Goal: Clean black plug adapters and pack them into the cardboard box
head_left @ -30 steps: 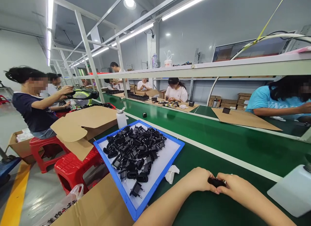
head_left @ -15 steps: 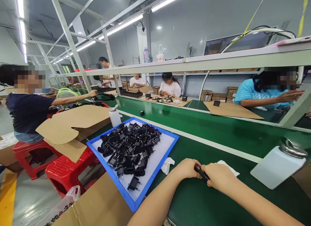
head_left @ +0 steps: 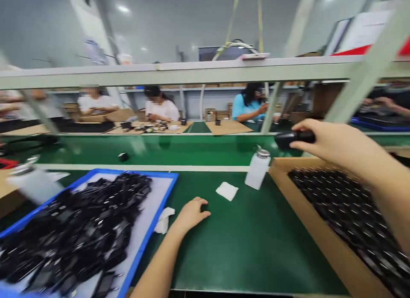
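My right hand [head_left: 329,137] is raised over the near end of a cardboard box [head_left: 307,208], its fingers gripping a black plug adapter [head_left: 285,140] that is smeared by motion. Rows of black pieces [head_left: 346,204] fill that box. Low over the green bench, my left hand [head_left: 191,213] is open and holds nothing, thumb apart from the fingers. Beside its wrist lies a crumpled white tissue [head_left: 164,220]. To the left, a blue-rimmed tray [head_left: 162,204] carries a heap of black plug adapters [head_left: 86,225], some with metal pins showing.
A white pump bottle [head_left: 257,169] stands beside the box, with a folded white wipe [head_left: 227,190] near it. Another bottle [head_left: 33,182] is left of the tray. One small black block [head_left: 123,157] sits beyond the white line. Co-workers sit behind the shelf rail [head_left: 179,73].
My view has swung right, bringing the cardboard box into sight. My hands, close together before, are now apart: the right has moved over the box with the adapter, the left has opened.
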`<state>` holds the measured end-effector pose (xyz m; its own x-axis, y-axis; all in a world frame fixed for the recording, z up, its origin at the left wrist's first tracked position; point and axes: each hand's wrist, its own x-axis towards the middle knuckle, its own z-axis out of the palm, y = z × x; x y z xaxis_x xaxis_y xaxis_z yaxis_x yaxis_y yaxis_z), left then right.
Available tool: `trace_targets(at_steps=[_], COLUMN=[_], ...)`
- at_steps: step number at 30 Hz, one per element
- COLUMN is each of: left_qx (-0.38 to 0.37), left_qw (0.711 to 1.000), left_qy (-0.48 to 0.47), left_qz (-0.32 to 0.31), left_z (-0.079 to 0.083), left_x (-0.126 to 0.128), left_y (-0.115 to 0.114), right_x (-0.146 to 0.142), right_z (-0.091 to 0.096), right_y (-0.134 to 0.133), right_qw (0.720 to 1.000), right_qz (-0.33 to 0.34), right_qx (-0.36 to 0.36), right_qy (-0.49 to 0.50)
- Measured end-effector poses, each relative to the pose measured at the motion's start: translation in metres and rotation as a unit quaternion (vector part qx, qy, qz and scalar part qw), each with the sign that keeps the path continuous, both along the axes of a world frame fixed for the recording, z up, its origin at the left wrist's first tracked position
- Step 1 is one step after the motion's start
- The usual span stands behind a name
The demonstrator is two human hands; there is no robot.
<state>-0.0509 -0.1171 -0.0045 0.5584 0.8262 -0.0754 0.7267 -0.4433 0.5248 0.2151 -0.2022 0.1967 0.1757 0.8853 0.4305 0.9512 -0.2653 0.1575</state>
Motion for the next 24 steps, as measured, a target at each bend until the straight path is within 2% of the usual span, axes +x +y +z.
trace_targets(at_steps=[2,4,8,11,15,21,24], left_qx=[-0.004,-0.001,0.009,0.014,0.02,0.019,0.019], left_qw=[1.0,0.999,0.999,0.999,0.999,0.999,0.999], left_qy=[0.018,0.031,0.027,0.03,0.031,0.03,0.028], left_qz=[-0.007,-0.011,-0.015,-0.007,-0.003,-0.006,-0.004], left_z=[-0.002,-0.004,-0.009,-0.012,-0.014,-0.017,-0.017], left_x=[0.003,0.004,0.004,0.005,0.005,0.005,0.005], left_y=[0.003,0.005,0.004,0.003,0.005,0.007,0.007], right_x=[0.034,0.066,0.103,0.109,0.106,0.098,0.096], right_z=[-0.005,-0.022,-0.062,-0.081,-0.094,-0.108,-0.116], right_y=[0.007,0.014,0.027,0.037,0.055,0.079,0.087], right_qw=[0.996,0.986,0.972,0.961,0.941,0.916,0.917], right_qz=[-0.079,-0.137,-0.167,-0.164,-0.157,-0.177,-0.175], right_qx=[0.008,-0.034,-0.092,-0.132,-0.205,-0.294,-0.306], right_qy=[0.033,0.085,0.138,0.179,0.219,0.207,0.187])
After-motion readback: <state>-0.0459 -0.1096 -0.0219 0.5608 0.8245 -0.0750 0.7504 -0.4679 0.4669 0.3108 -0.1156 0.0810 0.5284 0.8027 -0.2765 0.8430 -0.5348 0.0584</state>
